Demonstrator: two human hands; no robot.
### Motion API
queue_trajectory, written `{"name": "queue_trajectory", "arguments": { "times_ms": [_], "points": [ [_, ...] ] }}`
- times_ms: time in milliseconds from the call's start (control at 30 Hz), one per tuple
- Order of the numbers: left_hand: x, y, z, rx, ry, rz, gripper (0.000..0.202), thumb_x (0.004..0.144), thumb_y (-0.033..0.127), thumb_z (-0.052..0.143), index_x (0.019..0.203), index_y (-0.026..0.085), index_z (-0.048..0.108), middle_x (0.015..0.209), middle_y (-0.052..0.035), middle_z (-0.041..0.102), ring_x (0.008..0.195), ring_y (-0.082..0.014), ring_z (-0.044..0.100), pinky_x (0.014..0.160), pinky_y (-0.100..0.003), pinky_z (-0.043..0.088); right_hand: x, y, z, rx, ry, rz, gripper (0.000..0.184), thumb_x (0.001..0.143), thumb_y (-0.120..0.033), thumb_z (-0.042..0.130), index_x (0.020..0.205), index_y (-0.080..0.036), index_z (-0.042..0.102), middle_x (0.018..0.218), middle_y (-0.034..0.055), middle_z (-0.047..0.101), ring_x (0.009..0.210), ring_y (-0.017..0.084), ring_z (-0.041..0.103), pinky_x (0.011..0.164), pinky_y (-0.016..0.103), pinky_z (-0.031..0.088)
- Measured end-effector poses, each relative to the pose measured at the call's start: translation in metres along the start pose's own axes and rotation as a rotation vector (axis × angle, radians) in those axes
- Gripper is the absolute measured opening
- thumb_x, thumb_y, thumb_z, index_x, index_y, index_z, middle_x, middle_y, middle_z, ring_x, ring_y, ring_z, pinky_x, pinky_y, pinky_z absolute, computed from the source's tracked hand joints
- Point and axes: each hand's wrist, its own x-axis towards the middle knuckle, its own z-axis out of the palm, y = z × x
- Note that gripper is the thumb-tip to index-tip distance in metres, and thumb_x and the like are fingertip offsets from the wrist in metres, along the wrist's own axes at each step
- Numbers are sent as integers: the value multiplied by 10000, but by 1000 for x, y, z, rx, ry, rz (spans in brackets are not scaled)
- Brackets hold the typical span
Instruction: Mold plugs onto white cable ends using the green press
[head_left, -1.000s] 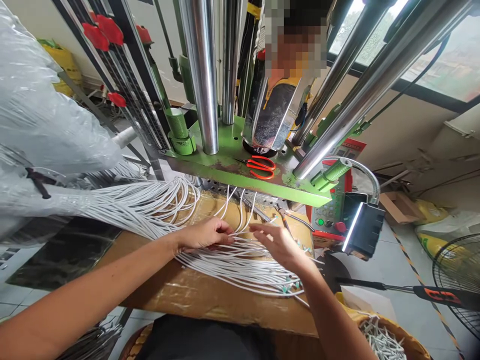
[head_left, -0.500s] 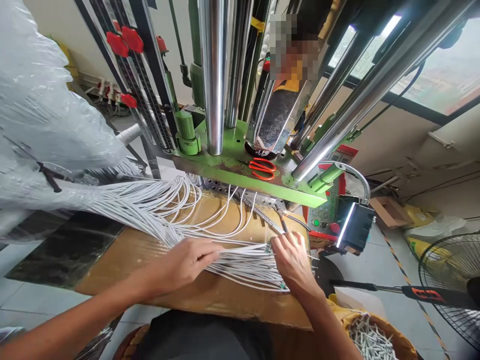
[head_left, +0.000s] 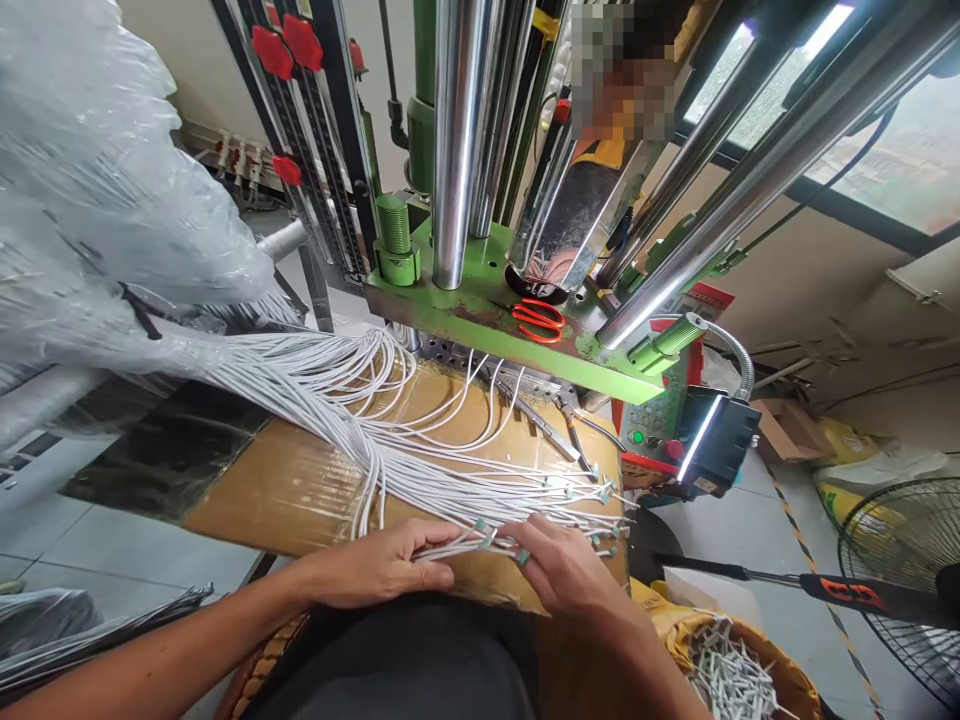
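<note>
A thick bundle of white cables runs from the left across the cardboard-covered bench. Several strands are drawn down to the front edge, and my left hand is closed around them, thumb on top. Small green pieces sit on the strands near their ends, between the two hands. My right hand has its fingers closed on those same cable ends, just right of the left hand. Other cable ends with green pieces lie spread on the bench behind it.
Beyond the cables stands a green press plate with steel columns; orange-handled scissors lie on it. Pliers rest below. At right are a lamp, a fan and a sack of white offcuts.
Both hands have moved toward the front edge, pulling several strands away from the main bundle. The right hand has come left, closer to the left hand. The camera view has shifted slightly.
</note>
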Motion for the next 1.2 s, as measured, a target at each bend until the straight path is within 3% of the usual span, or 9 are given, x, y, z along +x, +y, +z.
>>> {"name": "queue_trajectory", "arguments": {
  "times_ms": [133, 233, 367, 500, 667, 800, 900, 1033, 1200],
  "points": [
    [7, -6, 5, 47, 31, -109, 393, 929, 472, 434, 777, 145, 592, 673, 19, 476, 621, -123, 394, 589, -219, 317, 8, -18, 9, -156, 6, -46, 172, 859, -87, 517, 934, -212, 607, 822, 27, 631, 757, 180, 575, 595, 275, 370],
    [12, -11, 7, -26, 9, -128, 446, 924, 523, 429, 709, 145, 528, 601, 43, 356, 551, -99, 281, 508, -225, 227, 9, -18, 1, -100, 45, -85, 121, 907, -203, 521, 985, -188, 613, 877, 59, 651, 832, 213, 588, 725, 331, 441],
    [13, -19, 2, -175, -40, -107, 435, 904, 550, 466, 970, 143, 606, 658, 32, 412, 568, -100, 326, 519, -211, 258, 3, 7, -12, 423, 195, 85, 524, 938, -455, 474, 1408, -241, 388, 1377, 104, 515, 1280, 254, 451, 1067, 448, 362],
    [26, -15, 1, -238, -44, -106, 425, 876, 547, 518, 912, 135, 614, 696, 4, 508, 585, -108, 430, 556, -216, 343, 17, 2, 12, 857, 259, 233, 494, 1006, -397, 273, 1490, -313, 228, 1542, 32, 324, 1371, 186, 373, 1127, 405, 334],
    [45, -3, 0, -216, 113, -31, 417, 870, 516, 536, 726, 128, 588, 578, 29, 480, 542, -93, 408, 538, -221, 317, 44, -18, 28, 710, 314, 172, 479, 998, -340, 313, 1466, -238, 314, 1489, 59, 410, 1373, 179, 367, 1138, 371, 322],
    [51, -6, -3, -364, 336, -137, 337, 751, 439, 688, 716, 122, 582, 550, 37, 496, 475, -73, 411, 466, -210, 298, 51, 34, 13, 268, 436, 319, 400, 981, -216, 320, 1336, -149, 490, 1298, 133, 563, 1209, 224, 508, 1045, 418, 403],
    [54, -12, -5, -464, 445, -134, 314, 705, 383, 730, 765, 129, 554, 656, 6, 592, 477, -72, 497, 455, -200, 333, 53, 81, 9, -77, 340, 428, 391, 933, -166, 399, 1298, -88, 518, 1185, 174, 597, 1107, 279, 522, 957, 469, 432],
    [56, -12, -7, -465, 441, -99, 320, 746, 392, 689, 833, 142, 510, 723, -18, 640, 497, -95, 575, 447, -191, 359, 56, 105, 7, -109, 259, 404, 346, 918, -155, 424, 1227, -103, 571, 1086, 162, 603, 1029, 268, 538, 919, 413, 435],
    [49, -7, -11, -194, 453, -44, 232, 874, 367, 542, 939, 146, 561, 865, -49, 692, 474, -63, 507, 474, -201, 380, 41, 92, 0, -46, 232, 466, 221, 880, -142, 438, 1013, -121, 613, 890, 135, 624, 830, 256, 591, 740, 374, 470]
  ]
}}
